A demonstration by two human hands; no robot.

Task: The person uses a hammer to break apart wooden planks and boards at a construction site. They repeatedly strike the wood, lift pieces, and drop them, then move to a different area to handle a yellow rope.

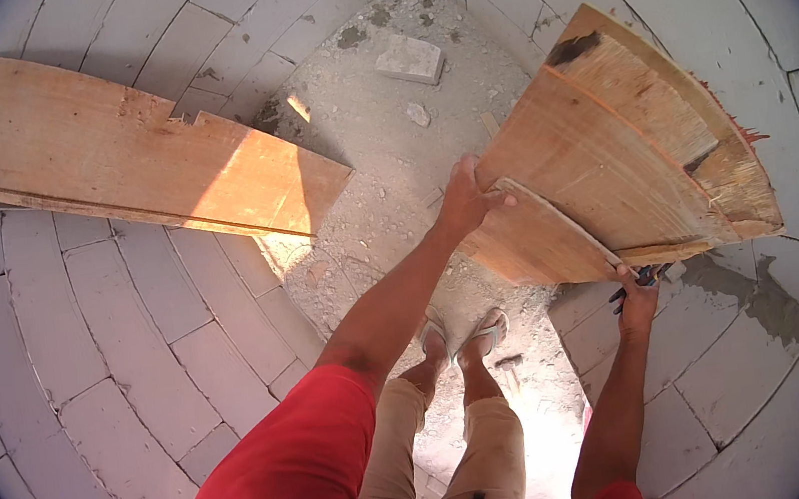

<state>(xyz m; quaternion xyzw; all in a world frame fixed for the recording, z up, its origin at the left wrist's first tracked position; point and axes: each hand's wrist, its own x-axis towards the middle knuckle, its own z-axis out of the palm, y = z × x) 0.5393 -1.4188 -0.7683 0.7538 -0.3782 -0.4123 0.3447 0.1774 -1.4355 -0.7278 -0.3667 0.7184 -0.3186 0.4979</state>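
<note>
My left hand (pixel 474 201) is closed on the left edge of a tilted plywood sheet (pixel 577 140), with the thumb lying over its face. Several plywood pieces overlap there, and the outer one is splintered and dark-stained along the right side. At the lower edge of the stack, my right hand (pixel 637 299) is wrapped round a dark hand tool (pixel 647 275) that looks like pliers. Its jaws are hard to make out. A thin wooden strip (pixel 556 214) runs along the lower sheet between my two hands.
Another plywood board (pixel 134 148) with a notched upper edge leans at the left block wall (pixel 108 338). A loose white block (pixel 410 58) and rubble lie on the dusty floor (pixel 370 142). Near my sandalled feet lies what looks like a hammer (pixel 508 363). Block walls rise around.
</note>
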